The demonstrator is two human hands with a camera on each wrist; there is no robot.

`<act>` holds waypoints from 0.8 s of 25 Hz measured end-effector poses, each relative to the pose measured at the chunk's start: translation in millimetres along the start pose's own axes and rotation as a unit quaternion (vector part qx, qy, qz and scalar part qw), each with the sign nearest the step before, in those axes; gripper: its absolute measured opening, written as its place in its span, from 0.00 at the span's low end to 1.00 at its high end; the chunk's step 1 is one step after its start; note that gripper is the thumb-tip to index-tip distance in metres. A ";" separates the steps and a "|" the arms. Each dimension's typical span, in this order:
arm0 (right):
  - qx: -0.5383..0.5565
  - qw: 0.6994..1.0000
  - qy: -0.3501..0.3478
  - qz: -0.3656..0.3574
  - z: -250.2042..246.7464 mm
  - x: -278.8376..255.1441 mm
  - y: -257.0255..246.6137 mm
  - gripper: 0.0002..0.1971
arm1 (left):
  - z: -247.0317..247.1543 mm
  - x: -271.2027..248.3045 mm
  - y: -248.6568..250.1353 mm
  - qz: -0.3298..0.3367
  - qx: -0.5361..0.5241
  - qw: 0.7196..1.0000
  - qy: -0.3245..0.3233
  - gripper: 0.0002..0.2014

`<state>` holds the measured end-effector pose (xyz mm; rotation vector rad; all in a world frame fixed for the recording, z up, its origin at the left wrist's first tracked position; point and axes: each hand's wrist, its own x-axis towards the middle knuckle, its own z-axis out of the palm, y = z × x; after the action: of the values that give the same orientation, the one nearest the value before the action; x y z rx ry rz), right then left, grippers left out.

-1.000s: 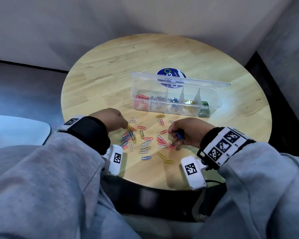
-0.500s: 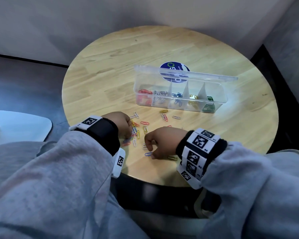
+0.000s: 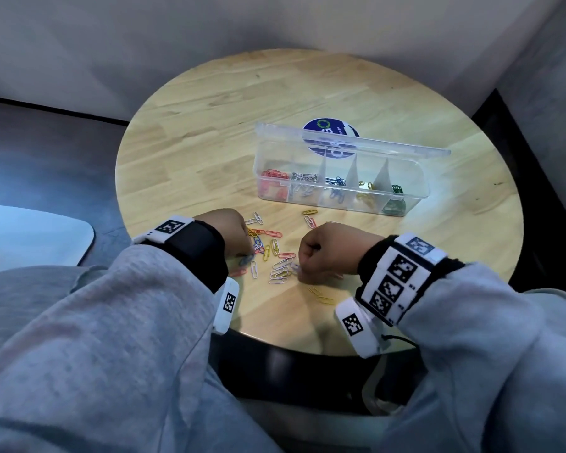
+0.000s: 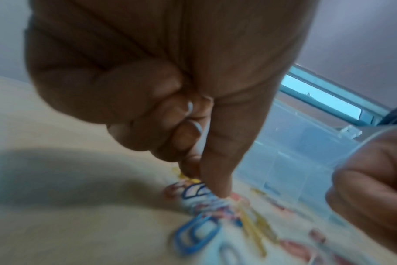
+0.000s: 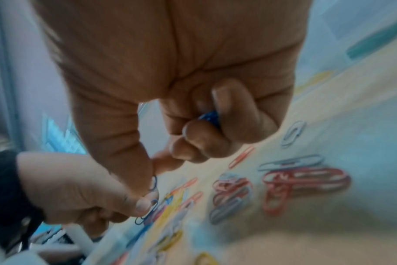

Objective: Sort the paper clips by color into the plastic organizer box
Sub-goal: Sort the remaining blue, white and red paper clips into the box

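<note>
Fingers first: on my right hand [image 5: 170, 75] the last three are curled tight over a small bunch of dark blue wire paper clips [image 5: 210, 115], while thumb and index dip into the scattered pile of coloured paper clips [image 3: 275, 256] for another blue one. My left hand [image 4: 170, 80] has a couple of pale, whitish wire clips [image 4: 196, 123] tucked under its curled fingers, index tip [image 4: 218, 186] pressing into the tangle.

What could go wrong from here? I'd guess the stash in my right palm slips out while I pinch one more, since the grip is split two ways. Clips also hook together, so a red or yellow could ride along into the wrong slot. Both hands crowd the same heap, so a knock could send some off the near edge.

Beyond that, the clear plastic organizer box [image 3: 340, 197] sits further back and right, lid open, with red, silver, blue, yellow and green already separated left to right. It's all on a round pale wooden table [image 3: 209, 142] with a blue round sticker [image 3: 327, 129] behind the box, grey walls in the corner, dark floor, something white and flat at far left.
</note>
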<state>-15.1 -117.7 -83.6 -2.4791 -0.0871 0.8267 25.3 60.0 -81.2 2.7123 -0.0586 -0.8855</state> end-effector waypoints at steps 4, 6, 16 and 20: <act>0.203 0.979 0.020 0.020 -6.4 2.5 4.7 0.11 | -15.0 1.0 -4.3 0.028 -0.135 0.990 -0.022 0.06; 0.296 0.954 0.031 0.026 -3.4 6.6 4.7 0.13 | -22.9 -1.9 -3.7 0.028 -0.238 0.970 -0.036 0.06; 0.431 0.899 0.002 0.076 -1.7 17.0 -25.9 0.14 | -44.6 -18.2 0.4 -0.037 -0.460 0.887 0.002 0.10; 0.346 0.933 -0.026 0.094 -4.0 25.1 -35.4 0.12 | -45.3 -18.0 -0.9 -0.042 -0.456 0.889 0.021 0.10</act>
<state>11.1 -83.5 -76.9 -1.8128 0.3705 0.8222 37.0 74.7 -36.3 1.8450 0.3908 -0.6370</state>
